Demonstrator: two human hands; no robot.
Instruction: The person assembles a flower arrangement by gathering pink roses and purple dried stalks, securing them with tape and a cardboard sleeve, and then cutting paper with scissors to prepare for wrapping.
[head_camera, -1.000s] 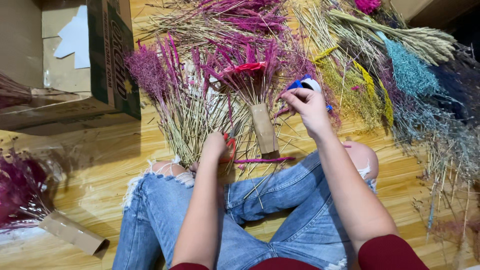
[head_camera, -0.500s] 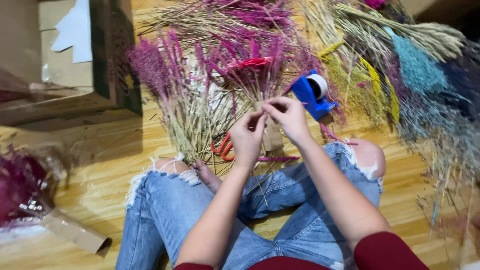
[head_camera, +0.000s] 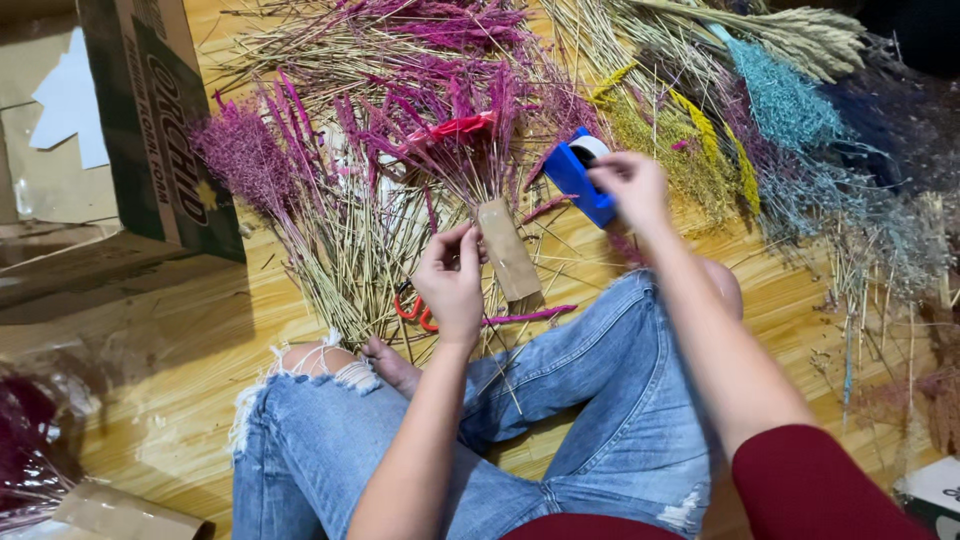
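Observation:
My left hand pinches the top edge of a brown paper wrap that binds a small bunch of magenta dried flowers lying on the wooden floor. My right hand holds a blue tape dispenser just to the right of the bunch. Orange-handled scissors lie partly hidden under my left hand. I sit on the floor in torn blue jeans.
Heaps of dried grasses and flowers in purple, yellow, teal and beige cover the floor ahead and to the right. A cardboard box stands at the left. Wrapped dark red flowers lie at lower left.
My right hand has drawn the tape dispenser away to the right from the bunch. My left hand has stayed at the paper wrap, and the view has shifted slightly.

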